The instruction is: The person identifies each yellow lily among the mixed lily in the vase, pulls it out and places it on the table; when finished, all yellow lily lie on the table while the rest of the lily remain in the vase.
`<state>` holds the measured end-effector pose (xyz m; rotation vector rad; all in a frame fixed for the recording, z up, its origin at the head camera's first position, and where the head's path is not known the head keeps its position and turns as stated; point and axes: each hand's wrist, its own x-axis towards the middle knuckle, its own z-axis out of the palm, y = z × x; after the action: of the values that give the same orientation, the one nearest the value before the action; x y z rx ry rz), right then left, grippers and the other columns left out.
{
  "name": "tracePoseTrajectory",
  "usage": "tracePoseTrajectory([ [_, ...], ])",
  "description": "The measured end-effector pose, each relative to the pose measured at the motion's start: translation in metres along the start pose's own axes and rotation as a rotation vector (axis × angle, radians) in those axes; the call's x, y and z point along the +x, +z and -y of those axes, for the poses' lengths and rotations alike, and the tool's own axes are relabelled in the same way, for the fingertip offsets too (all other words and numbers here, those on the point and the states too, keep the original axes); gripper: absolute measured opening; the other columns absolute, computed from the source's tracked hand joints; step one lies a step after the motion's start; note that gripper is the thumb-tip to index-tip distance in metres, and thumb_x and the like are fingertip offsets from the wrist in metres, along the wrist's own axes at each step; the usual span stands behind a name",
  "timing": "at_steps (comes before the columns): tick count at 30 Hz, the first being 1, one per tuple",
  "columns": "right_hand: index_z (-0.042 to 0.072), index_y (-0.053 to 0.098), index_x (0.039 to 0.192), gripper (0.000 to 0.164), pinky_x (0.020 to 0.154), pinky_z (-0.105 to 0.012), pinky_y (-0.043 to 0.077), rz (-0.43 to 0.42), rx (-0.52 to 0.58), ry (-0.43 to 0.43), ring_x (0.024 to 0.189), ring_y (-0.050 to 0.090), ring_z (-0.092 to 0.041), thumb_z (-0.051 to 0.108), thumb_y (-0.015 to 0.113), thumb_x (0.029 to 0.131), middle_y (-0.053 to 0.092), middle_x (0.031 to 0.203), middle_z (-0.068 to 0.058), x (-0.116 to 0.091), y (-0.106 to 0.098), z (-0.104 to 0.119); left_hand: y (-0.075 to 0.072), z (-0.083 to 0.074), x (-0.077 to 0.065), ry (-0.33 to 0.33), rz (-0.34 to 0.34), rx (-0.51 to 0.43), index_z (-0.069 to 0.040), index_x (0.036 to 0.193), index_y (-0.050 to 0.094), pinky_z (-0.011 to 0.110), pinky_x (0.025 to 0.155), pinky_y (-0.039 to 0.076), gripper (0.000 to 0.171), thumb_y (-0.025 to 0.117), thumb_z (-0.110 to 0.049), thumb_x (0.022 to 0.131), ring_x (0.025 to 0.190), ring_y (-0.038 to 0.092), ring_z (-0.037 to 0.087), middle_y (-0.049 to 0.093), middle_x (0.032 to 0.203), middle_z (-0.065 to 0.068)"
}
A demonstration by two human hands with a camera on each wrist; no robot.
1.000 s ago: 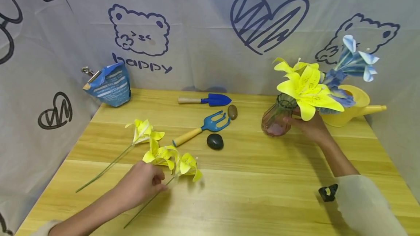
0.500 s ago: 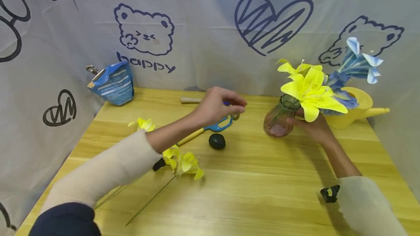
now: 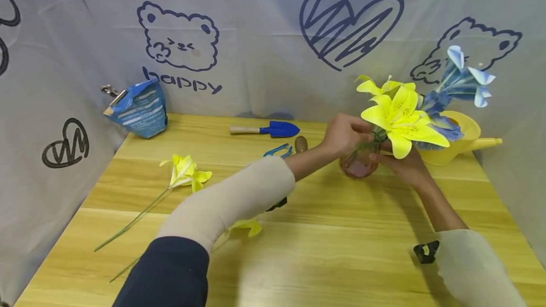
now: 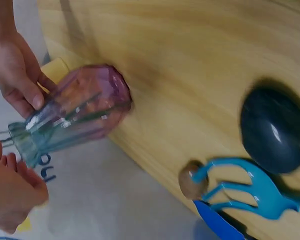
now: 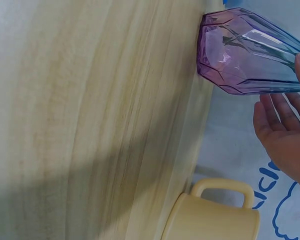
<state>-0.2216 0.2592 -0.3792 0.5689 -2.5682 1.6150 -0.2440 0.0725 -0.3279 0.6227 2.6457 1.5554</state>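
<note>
Right of centre in the head view, a person's right hand [image 3: 401,164] curves thumb and fingers around a glass vase [image 3: 359,167], seemingly steadying it; the left hand [image 3: 342,135] bends at its mouth, near yellow lilies [image 3: 398,118], its grip unclear.

Desk [image 3: 341,259]: near edge cut off.
Blue bag [image 3: 145,113], far left corner: print too small to read.
Vase [image 3: 358,166]: neck partly behind left hand [image 3: 343,134], head view.
Fork [image 4: 266,197]: handle cut off, left wrist view.

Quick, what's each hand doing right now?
Left hand: at the mouth of the vase; whether it's gripping anything can't be told.
Right hand: holding the vase.
</note>
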Motion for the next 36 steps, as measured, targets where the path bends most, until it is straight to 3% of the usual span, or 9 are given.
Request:
tracePoseTrajectory([
  [5,0.021,0.03,0.135,0.069,0.077,-0.02,0.046,0.006,0.048,-0.024,0.107,0.051,-0.017,0.001,0.063,0.079,0.043,0.127,-0.005,0.001,0.0,-0.005,0.015,-0.002,0.005,0.079,-0.051,0.144,-0.013,0.091,0.071,0.012,0.048,0.038,0.015,0.069,-0.018,0.077,0.059,0.053,0.003,0.067,0.084,-0.006],
  [10,0.016,0.037,0.132,0.062,0.078,-0.021,0.046,0.019,0.081,-0.065,0.103,0.053,-0.01,-0.002,0.063,0.078,0.05,0.122,-0.005,0.005,-0.002,-0.021,0.018,0.0,0.007,0.182,-0.045,0.218,-0.014,0.086,0.072,0.007,0.062,0.041,0.01,0.066,-0.019,0.08,0.076,0.059,0.002,0.067,0.084,-0.008],
  [14,0.017,0.038,0.132,0.057,0.079,-0.026,0.047,0.006,0.004,-0.017,0.103,0.053,-0.015,0.008,0.063,0.081,0.052,0.12,-0.008,0.005,-0.002,-0.026,0.014,0.0,0.008,0.246,-0.067,0.187,-0.013,0.085,0.072,0.008,0.064,0.041,0.01,0.064,-0.018,0.081,0.075,0.058,0.0,0.067,0.083,-0.007],
  [19,0.014,0.049,0.122,0.043,0.076,-0.042,0.047,-0.01,-0.225,0.054,0.098,0.052,-0.028,0.026,0.062,0.083,0.055,0.109,-0.012,0.001,-0.004,-0.023,0.007,-0.004,0.008,0.346,-0.13,0.131,-0.009,0.088,0.071,0.009,0.057,0.04,0.012,0.064,-0.016,0.081,0.06,0.054,0.001,0.067,0.081,-0.002],
  [24,0.005,0.052,0.121,0.044,0.078,-0.05,0.044,0.014,-0.28,0.07,0.105,0.05,-0.036,0.028,0.059,0.084,0.055,0.114,-0.018,0.001,-0.004,-0.023,-0.001,-0.015,0.005,0.399,-0.156,0.058,-0.006,0.091,0.07,0.01,0.057,0.04,0.014,0.064,-0.014,0.081,0.057,0.054,0.004,0.067,0.081,0.002],
  [29,0.009,0.059,0.112,0.039,0.077,-0.046,0.046,0.021,-0.265,0.108,0.105,0.051,-0.032,0.034,0.06,0.083,0.058,0.11,-0.012,0.001,-0.002,-0.025,-0.023,-0.037,-0.006,0.414,-0.204,0.028,-0.001,0.093,0.069,0.008,0.062,0.041,0.014,0.06,-0.006,0.083,0.063,0.058,0.006,0.067,0.081,0.006],
  [34,0.008,0.056,0.118,0.044,0.081,-0.042,0.046,0.005,-0.231,0.107,0.107,0.05,-0.029,0.031,0.062,0.081,0.055,0.115,-0.015,0.002,-0.001,-0.025,-0.064,-0.071,-0.032,0.479,-0.313,0.132,-0.004,0.074,0.066,0.011,0.057,0.034,0.015,0.058,-0.01,0.085,0.058,0.051,0.007,0.063,0.066,0.004],
  [36,0.007,0.054,0.12,0.046,0.082,-0.041,0.045,0.002,-0.223,0.112,0.108,0.049,-0.03,0.03,0.063,0.081,0.054,0.116,-0.016,0.002,-0.001,-0.023,-0.08,-0.083,-0.046,0.503,-0.325,0.12,-0.005,0.074,0.064,0.012,0.058,0.035,0.014,0.06,-0.015,0.084,0.059,0.051,0.005,0.063,0.068,0.002],
])
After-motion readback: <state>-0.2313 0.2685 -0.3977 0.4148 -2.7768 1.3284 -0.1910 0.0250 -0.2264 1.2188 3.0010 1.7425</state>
